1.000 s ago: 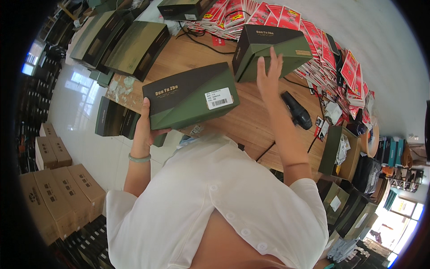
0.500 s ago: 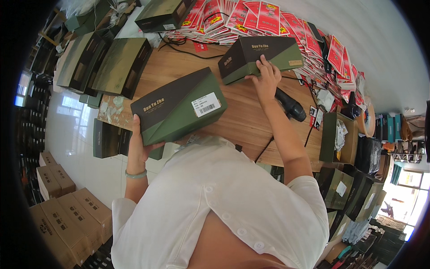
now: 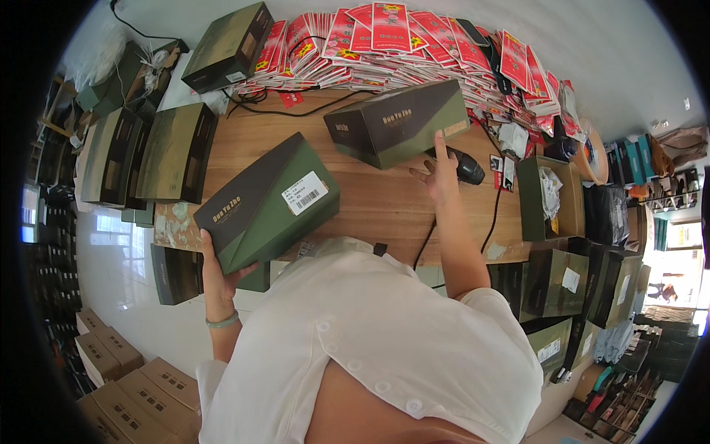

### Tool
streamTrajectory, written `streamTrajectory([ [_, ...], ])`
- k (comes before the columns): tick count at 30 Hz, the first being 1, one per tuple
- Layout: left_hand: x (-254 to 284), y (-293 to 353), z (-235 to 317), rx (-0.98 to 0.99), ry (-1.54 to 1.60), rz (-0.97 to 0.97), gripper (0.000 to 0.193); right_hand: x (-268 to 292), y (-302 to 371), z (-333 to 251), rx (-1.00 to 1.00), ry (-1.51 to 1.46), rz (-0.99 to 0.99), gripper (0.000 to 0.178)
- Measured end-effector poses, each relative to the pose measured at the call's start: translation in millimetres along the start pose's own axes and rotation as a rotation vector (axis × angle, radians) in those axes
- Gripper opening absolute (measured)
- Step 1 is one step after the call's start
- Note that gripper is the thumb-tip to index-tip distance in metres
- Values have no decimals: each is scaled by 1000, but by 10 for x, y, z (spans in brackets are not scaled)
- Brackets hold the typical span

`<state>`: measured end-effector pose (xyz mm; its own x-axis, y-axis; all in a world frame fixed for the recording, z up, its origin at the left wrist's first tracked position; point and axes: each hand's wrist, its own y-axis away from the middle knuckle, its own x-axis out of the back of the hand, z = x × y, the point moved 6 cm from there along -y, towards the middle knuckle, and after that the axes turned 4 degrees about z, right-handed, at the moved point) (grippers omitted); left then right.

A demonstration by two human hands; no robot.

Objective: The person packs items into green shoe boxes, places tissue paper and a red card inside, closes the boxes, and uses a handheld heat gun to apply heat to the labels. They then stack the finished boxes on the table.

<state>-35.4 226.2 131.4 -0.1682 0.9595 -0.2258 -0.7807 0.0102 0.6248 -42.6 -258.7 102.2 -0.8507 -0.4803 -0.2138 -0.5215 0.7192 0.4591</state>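
My left hand point(image 3: 220, 277) grips the lower left corner of a dark brown and green shoebox point(image 3: 259, 203), tilted at the table's near edge, with a white barcode label point(image 3: 305, 193) facing up. A second shoebox point(image 3: 396, 122) of the same colours stands farther back and to the right. At its right end my right hand point(image 3: 441, 180) is open, the index finger at the lower edge and the other fingers apart. Just beyond that hand lies a black handheld device point(image 3: 469, 168), partly hidden by the hand and the box.
Piles of red printed packets point(image 3: 390, 29) line the back of the wooden table point(image 3: 296, 122). More shoeboxes point(image 3: 176, 152) stand at the left. An open green box point(image 3: 529, 200) with white crumpled paper is at the right edge. Black cables point(image 3: 310, 112) cross the tabletop. Brown cartons point(image 3: 151, 396) stand lower left.
The far shoebox has turned and tipped somewhat, and my right hand has slid from its front face to its right end. My left hand still holds the near shoebox. The whole view has shifted.
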Motion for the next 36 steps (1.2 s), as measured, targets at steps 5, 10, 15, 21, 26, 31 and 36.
streamTrajectory([
  [5,-13,12,24,-19,-25,9,85,262,-207,66,-112,-84,-216,105],
  [10,-55,59,45,-26,-29,28,87,495,-403,376,-210,-142,-235,92],
  [15,-52,76,42,-21,-37,30,88,615,-546,464,-210,-8,1,124],
  [21,-84,62,63,-31,-40,-13,88,489,-492,313,36,98,259,140],
  [26,-60,84,39,-33,-19,8,82,-20,338,-383,772,552,144,140],
  [31,-14,38,24,-1,-33,17,81,-360,1088,-574,1069,863,7,136],
  [36,-58,68,33,-8,-30,-6,80,-311,1224,-496,1062,999,-34,133],
])
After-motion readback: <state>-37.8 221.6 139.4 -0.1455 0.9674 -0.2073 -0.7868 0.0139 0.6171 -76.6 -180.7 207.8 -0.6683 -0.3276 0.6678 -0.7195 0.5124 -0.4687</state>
